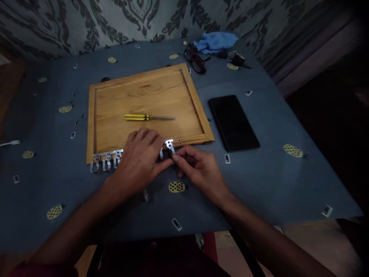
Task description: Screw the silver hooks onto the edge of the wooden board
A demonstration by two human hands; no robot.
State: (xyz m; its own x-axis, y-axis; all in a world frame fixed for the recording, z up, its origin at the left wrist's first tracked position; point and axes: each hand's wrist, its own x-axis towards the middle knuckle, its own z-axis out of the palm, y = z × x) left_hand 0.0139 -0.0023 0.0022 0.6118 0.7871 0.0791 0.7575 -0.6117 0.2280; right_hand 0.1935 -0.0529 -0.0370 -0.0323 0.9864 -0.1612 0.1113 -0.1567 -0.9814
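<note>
A framed wooden board [138,92] lies on the table, with several silver metal hooks [108,158] along its near edge. My left hand [142,157] is closed over that edge, fingers bent on top and thumb stretched toward my right hand; it hides part of the hook row. Between the thumb and fingers of my right hand [198,169], the curved end of a metal hook [170,145] is pinched. This hook's flat plate lies against the board's edge, left of two small dark holes. On the board rests a screwdriver [148,117] with a yellow and black handle.
Right of the board lies a black tablet or large phone [234,122]. Sunglasses [196,59], a blue cloth [216,41] and keys [236,57] are at the back right. Small screws [76,122] are scattered at the left. Another hook [146,195] lies near my left forearm.
</note>
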